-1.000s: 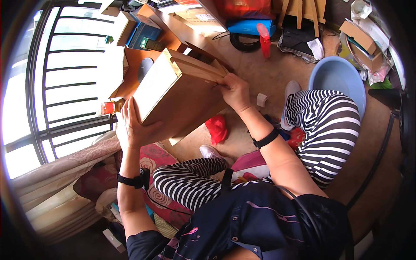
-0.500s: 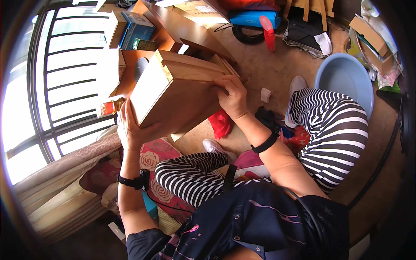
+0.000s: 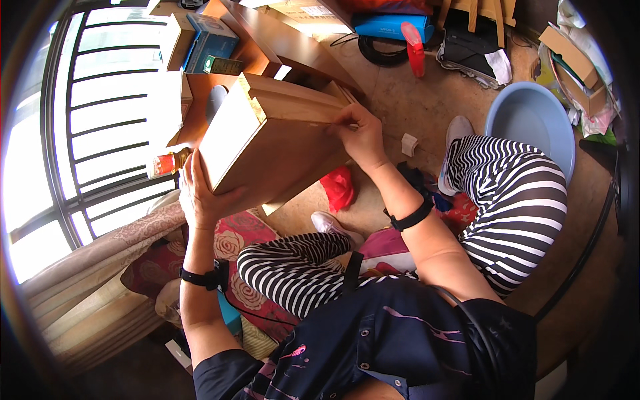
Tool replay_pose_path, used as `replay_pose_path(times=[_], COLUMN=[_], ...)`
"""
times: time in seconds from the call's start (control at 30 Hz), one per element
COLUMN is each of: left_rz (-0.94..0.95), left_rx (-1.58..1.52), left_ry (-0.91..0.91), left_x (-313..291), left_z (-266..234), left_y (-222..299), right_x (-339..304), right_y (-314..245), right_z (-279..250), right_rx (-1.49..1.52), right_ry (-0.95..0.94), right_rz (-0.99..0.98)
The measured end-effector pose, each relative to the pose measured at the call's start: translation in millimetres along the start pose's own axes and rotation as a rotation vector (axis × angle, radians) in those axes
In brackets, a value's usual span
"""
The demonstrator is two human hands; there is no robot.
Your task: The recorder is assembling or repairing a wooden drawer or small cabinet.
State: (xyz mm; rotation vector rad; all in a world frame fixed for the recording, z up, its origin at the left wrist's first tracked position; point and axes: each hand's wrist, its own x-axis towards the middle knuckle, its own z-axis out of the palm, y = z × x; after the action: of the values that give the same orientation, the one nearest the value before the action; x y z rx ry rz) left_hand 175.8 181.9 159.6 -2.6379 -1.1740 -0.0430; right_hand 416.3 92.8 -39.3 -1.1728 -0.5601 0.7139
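Observation:
A wooden drawer [image 3: 283,150] is held up in front of me, tilted, with its flat brown underside toward me and a pale front panel on its left. My left hand [image 3: 200,199] grips that panel's near end, thumb across the underside and fingers along the outer face. At the drawer's right edge, my right hand [image 3: 362,137] is closed, its bent fingertips pressed on the underside near the rim. Whether those fingertips pinch anything small cannot be made out. The inside of the drawer is hidden from view.
Behind the drawer stands brown wooden furniture [image 3: 293,40] with boxes [image 3: 212,43] on it. A jar with a red label [image 3: 170,163] is close by my left fingers. A blue basin [image 3: 530,120] sits at the right; a red bag [image 3: 338,189] and red spray bottle [image 3: 414,53] are on the floor.
My right hand has shifted a little along the drawer's edge, and its fingers have drawn together into a tighter bend. The drawer and my left hand have barely moved.

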Motion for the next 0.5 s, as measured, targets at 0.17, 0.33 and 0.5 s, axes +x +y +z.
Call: replay_pose_path(times=[0.17,0.33,0.5], left_rz=[0.001,0.016,-0.001], left_rx=[-0.023,-0.006,0.008], left_ry=[0.002,0.015,0.001], left_x=[-1,-1,0], left_z=[1,2,4], left_y=[1,0,-1], right_x=[14,-5,-21], right_y=[21,22,11], right_z=[-11,-7,4], right_rx=[0.261,0.013,-0.191], right_ry=[-0.067,0.085,0.144], right_rz=[0.224,-0.072,-0.356])
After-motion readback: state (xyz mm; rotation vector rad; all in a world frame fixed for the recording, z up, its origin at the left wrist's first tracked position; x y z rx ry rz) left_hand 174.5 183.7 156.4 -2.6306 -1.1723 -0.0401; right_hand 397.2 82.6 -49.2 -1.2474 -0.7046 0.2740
